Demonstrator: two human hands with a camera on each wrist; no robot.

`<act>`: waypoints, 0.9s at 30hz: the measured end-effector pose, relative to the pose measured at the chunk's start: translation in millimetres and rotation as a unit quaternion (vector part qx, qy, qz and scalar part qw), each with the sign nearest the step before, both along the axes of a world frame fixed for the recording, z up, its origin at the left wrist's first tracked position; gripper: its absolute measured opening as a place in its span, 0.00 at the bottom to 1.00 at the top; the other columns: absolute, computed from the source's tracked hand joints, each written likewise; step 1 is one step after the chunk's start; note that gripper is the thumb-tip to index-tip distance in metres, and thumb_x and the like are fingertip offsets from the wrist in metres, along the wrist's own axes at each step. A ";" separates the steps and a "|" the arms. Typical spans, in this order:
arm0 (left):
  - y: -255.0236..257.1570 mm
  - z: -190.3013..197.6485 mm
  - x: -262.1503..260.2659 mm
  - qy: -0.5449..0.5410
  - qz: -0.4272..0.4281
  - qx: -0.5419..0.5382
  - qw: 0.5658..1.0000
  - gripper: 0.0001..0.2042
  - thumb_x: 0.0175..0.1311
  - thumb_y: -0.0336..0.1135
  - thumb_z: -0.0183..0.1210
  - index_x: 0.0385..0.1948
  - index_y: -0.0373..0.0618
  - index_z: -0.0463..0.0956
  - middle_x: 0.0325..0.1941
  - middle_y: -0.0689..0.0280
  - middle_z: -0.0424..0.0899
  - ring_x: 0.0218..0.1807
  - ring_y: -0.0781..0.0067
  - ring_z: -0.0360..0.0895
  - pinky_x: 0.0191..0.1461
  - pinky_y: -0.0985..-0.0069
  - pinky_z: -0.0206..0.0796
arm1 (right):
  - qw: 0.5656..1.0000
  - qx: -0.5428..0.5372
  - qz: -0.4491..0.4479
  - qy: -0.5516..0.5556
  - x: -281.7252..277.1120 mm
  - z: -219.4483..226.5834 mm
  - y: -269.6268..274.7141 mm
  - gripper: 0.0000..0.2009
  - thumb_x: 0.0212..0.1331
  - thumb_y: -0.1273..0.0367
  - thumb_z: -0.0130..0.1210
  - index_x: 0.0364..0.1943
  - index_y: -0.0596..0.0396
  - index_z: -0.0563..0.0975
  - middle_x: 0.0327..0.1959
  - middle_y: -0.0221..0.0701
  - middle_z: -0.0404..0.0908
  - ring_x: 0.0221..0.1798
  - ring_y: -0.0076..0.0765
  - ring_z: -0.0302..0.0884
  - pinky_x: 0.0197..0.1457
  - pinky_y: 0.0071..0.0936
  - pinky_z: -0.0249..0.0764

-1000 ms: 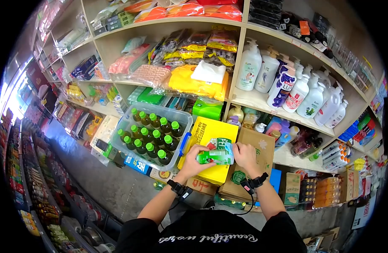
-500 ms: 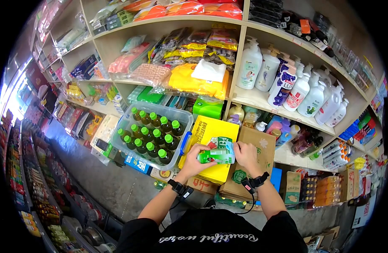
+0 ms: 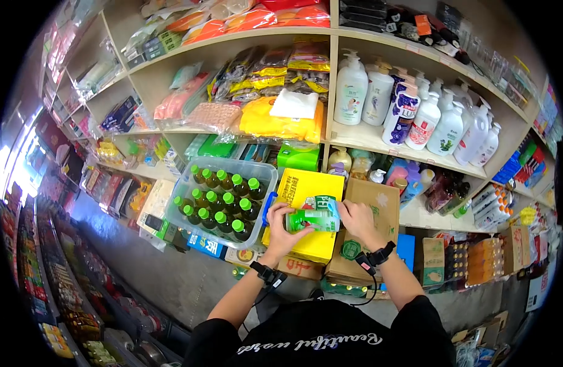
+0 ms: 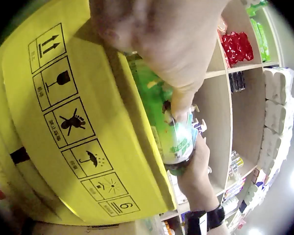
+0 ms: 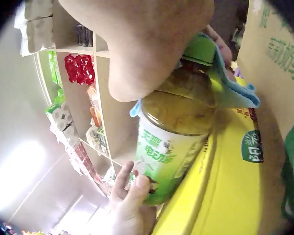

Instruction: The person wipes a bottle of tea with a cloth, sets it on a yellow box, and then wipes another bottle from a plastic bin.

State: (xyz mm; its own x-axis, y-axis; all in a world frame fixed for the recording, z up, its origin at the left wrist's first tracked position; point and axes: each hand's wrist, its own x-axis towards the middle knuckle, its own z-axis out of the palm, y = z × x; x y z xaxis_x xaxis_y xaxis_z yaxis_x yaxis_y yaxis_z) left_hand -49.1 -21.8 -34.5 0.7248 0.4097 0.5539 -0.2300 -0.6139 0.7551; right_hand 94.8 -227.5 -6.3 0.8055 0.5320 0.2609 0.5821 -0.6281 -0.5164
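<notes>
A bottle of tea (image 3: 313,220) with a green and white label is held lying on its side close over a yellow box (image 3: 293,186). My left hand (image 3: 284,231) grips its base end, thumb on the near side and fingers on the far side. At the neck end, my right hand (image 3: 358,223) holds a light blue cloth (image 5: 237,95) around the neck and cap. In the right wrist view the green cap (image 5: 200,50) shows beside the cloth, and brown liquid fills the neck. The right fingertips are partly hidden behind the bottle.
Left of the yellow box stands a clear plastic bin (image 3: 196,235) with several green-capped bottles (image 3: 223,220). A brown carton (image 3: 379,214) is at its right. Behind are shelves with pump bottles (image 3: 351,92) and yellow packages (image 3: 281,125).
The head view has shifted slightly. My left hand's fingers have spread wider at the bottle's base, and the label looks turned a little. My right hand stays with the cloth at the neck.
</notes>
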 end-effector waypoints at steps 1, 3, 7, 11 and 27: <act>-1.3 -5.5 0.6 -0.007 0.013 -0.016 1.000 0.33 0.43 0.39 0.85 0.50 0.47 0.72 0.60 0.54 0.67 0.68 0.50 0.62 0.71 0.55 0.59 | 1.000 -0.008 -0.001 0.015 -1.1 1.0 -1.4 0.24 0.73 0.51 0.50 0.30 0.57 0.83 0.25 0.52 0.83 0.29 0.64 0.83 0.38 0.55 0.78; -7.0 -10.5 -1.0 -0.035 0.066 0.006 0.997 0.30 0.44 0.39 0.84 0.45 0.46 0.73 0.56 0.56 0.69 0.65 0.50 0.65 0.69 0.56 0.61 | 0.999 0.004 0.020 0.043 -7.7 8.2 -6.7 0.26 0.73 0.47 0.50 0.31 0.57 0.83 0.26 0.53 0.84 0.30 0.65 0.83 0.38 0.56 0.78; -3.2 -0.8 -1.0 0.014 0.043 0.065 0.997 0.22 0.47 0.38 0.82 0.33 0.43 0.74 0.42 0.57 0.76 0.50 0.50 0.76 0.58 0.60 0.69 | 0.997 -0.026 0.062 0.034 -23.3 28.7 -18.2 0.28 0.73 0.46 0.51 0.29 0.57 0.83 0.23 0.52 0.83 0.28 0.63 0.83 0.36 0.54 0.79; 1.2 18.1 -4.5 0.162 0.025 0.042 0.986 0.15 0.50 0.35 0.79 0.29 0.38 0.79 0.32 0.53 0.83 0.37 0.47 0.82 0.45 0.59 0.75 | 0.992 -0.028 0.105 -0.067 -34.1 25.8 -25.4 0.25 0.73 0.50 0.55 0.26 0.56 0.82 0.19 0.48 0.81 0.24 0.59 0.82 0.32 0.51 0.78; -20.8 56.8 5.5 0.339 -0.031 0.098 0.935 0.34 0.50 0.46 0.73 0.59 0.37 0.77 0.58 0.45 0.81 0.60 0.43 0.78 0.65 0.54 0.71 | 0.937 0.324 -0.021 0.133 -22.3 45.5 -29.6 0.19 0.78 0.59 0.55 0.35 0.63 0.82 0.20 0.29 0.74 0.25 0.19 0.71 0.29 0.28 0.68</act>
